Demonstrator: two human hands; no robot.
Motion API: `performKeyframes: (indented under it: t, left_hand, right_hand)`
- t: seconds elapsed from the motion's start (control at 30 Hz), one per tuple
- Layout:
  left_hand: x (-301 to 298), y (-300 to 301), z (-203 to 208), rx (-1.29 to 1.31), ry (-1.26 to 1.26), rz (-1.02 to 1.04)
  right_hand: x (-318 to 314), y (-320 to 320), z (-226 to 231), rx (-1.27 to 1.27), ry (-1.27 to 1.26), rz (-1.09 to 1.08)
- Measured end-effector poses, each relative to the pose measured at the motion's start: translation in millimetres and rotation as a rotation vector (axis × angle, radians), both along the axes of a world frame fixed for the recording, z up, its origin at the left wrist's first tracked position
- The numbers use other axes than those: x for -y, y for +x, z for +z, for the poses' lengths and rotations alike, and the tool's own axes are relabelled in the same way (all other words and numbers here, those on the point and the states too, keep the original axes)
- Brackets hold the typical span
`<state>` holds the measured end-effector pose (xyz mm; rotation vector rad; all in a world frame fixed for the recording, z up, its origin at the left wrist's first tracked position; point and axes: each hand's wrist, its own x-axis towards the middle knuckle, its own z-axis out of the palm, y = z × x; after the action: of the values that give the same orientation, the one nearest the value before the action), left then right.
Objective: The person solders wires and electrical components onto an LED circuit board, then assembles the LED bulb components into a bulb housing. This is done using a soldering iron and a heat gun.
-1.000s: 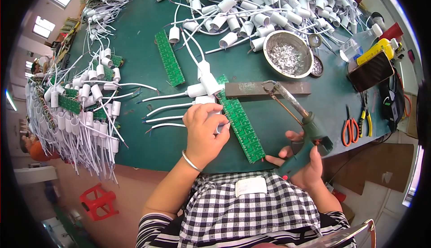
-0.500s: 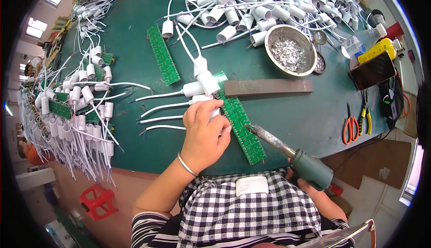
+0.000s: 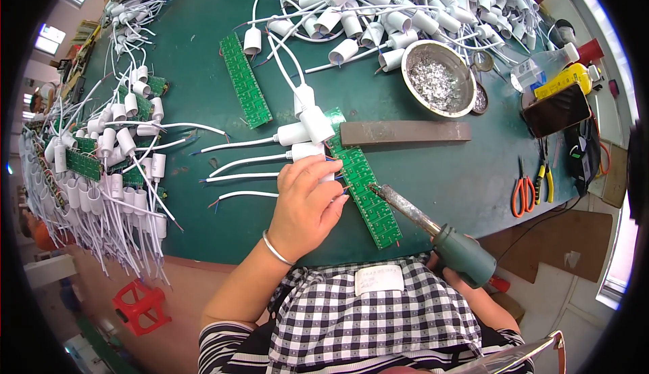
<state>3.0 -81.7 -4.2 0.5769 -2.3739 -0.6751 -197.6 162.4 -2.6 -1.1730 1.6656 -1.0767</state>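
Observation:
A green circuit board strip (image 3: 368, 195) lies at the middle of the table, with white corded plastic caps (image 3: 314, 125) along its left edge. My left hand (image 3: 307, 205) is closed around one such cap at that edge, its fingers hiding most of the cap. Thin wires show between the fingertips and the board. My right hand (image 3: 454, 278) grips the soldering iron (image 3: 465, 255) by its dark green handle, which hides most of the fingers. The iron's tip is at the middle of the board. A brown bar (image 3: 405, 132) rests across the board's upper part.
A metal bowl of silvery scraps (image 3: 439, 80) stands beyond the bar. White corded caps (image 3: 399, 19) are heaped at the back, with more on boards (image 3: 84, 164) at left. Another green board (image 3: 245, 80) lies nearby. Orange-handled scissors (image 3: 522, 195), pliers (image 3: 545, 181) and a phone (image 3: 556, 110) lie at right.
My left fingers have shifted slightly at the board's edge, and more thin wire shows beside them. The soldering iron has barely moved.

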Motion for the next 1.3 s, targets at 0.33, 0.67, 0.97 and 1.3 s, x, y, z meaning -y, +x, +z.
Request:
performKeyframes:
  t: [0.33, 0.67, 0.97, 1.3]
  left_hand:
    - [-10, -9, 6, 0.131, -0.187, 0.09]
    - [-6, -12, 15, 0.208, -0.049, 0.081]
    - [-5, -12, 15, 0.214, -0.019, 0.071]
    - [-5, -12, 16, 0.23, 0.011, 0.07]
  right_hand:
    - [9, 3, 6, 0.052, -0.059, 0.012]
    - [1, 9, 0, -0.156, 0.041, -0.06]
    - [7, 11, 1, -0.119, 0.034, -0.062]
    - [5, 9, -3, -0.256, -0.016, -0.026]
